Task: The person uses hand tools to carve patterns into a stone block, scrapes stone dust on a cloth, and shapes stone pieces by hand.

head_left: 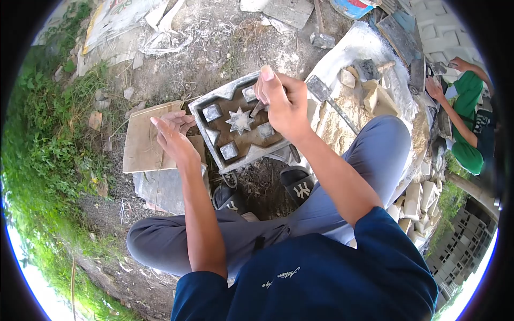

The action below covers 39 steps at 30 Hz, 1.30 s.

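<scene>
In front of me is a square grey mould [210, 143] with raised sides, slightly turned. Inside it are a star-shaped piece [240, 120] in the middle and several small blocks near the corners, with brown material between them. My right hand [286, 104] is closed above the mould's far right part, on what looks like a small pointed tool [258, 109] whose tip points down beside the star; its handle is mostly hidden by my fingers. My left hand [175, 140] is open, fingers stretched, just off the mould's left side and above a wooden board [140, 144].
To the right, a white sack [342, 53] carries sandy material [329, 125], a flat-bladed tool [319, 89] and rough blocks. A hammer [322, 40] and bucket [356, 7] lie farther back. A co-worker in green [466, 96] is at far right. Plants [59, 150] grow left.
</scene>
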### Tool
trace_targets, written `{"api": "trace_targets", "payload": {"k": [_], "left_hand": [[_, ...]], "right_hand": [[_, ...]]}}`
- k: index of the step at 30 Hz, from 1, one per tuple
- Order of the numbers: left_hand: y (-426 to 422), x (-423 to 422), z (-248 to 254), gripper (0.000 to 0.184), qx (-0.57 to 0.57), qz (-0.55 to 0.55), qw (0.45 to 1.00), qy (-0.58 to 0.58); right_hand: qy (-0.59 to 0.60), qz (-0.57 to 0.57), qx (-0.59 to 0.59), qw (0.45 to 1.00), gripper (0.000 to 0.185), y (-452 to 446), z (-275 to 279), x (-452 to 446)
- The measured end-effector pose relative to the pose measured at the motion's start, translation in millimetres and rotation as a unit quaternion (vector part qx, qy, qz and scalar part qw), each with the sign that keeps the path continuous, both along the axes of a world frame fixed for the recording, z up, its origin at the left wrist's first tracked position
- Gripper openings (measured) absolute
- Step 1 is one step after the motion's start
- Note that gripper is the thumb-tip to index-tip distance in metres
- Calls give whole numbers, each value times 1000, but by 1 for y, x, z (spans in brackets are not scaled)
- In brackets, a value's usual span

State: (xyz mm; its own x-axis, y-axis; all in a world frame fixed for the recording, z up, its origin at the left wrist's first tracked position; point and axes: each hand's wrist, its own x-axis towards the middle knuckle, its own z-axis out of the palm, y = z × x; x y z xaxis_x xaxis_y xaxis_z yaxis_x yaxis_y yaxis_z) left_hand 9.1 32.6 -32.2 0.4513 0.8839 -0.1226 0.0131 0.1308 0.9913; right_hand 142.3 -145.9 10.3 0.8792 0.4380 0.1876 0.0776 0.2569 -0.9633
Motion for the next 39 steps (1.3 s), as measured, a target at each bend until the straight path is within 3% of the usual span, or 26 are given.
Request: {"api": "trace_targets", "payload": {"k": [2,4,7,12,14,18,20,22,24,28,30,32,33,36,39], "left_hand": [[3,-3,-2,66,-3,-8,1000,1],[-1,-4,5,66,13,-6,1000,-19],[-1,-4,4,66,6,-3,1000,-19],[-4,-10,1,67,-8,6,1000,19],[-2,-7,4,67,17,-24,999,-13],[3,-5,-3,68,-4,4,1000,-8],[0,-7,1,68,1,-7,1000,-9],[-2,-9,4,68,11,-20,999,-24],[-3,-4,5,67,14,-9,1000,1],[-1,-8,6,67,9,-1,1000,-15],[-2,-10,9,67,16,-1,1000,-18],[0,-7,6,67,6,-12,1000,-6],[2,-4,6,67,8,-13,1000,-10],[0,-12,3,67,3,-5,1000,-7],[-1,-9,8,67,11,-14,999,-26]], "right_hand": [[-23,27,105,994,51,-5,15,-13],[-20,39,134,990,51,-5,3,-13],[-11,1,9,1000,50,3,-6,-6],[-99,19,53,993,49,-1,14,-17],[3,56,-27,998,51,3,-17,-6],[52,36,-55,997,53,-1,11,1],[-31,73,5,997,54,-2,26,-13],[-32,94,-27,995,52,2,12,-10],[1,76,-141,987,52,5,12,-5],[-93,54,-55,993,51,-2,27,-10],[-47,99,-92,990,49,-2,19,-10],[-12,52,-168,984,51,5,12,-8],[-76,26,-96,992,50,9,15,-7],[-87,48,-88,991,45,-5,26,-9],[-61,55,-151,985,47,2,19,-7]]}}
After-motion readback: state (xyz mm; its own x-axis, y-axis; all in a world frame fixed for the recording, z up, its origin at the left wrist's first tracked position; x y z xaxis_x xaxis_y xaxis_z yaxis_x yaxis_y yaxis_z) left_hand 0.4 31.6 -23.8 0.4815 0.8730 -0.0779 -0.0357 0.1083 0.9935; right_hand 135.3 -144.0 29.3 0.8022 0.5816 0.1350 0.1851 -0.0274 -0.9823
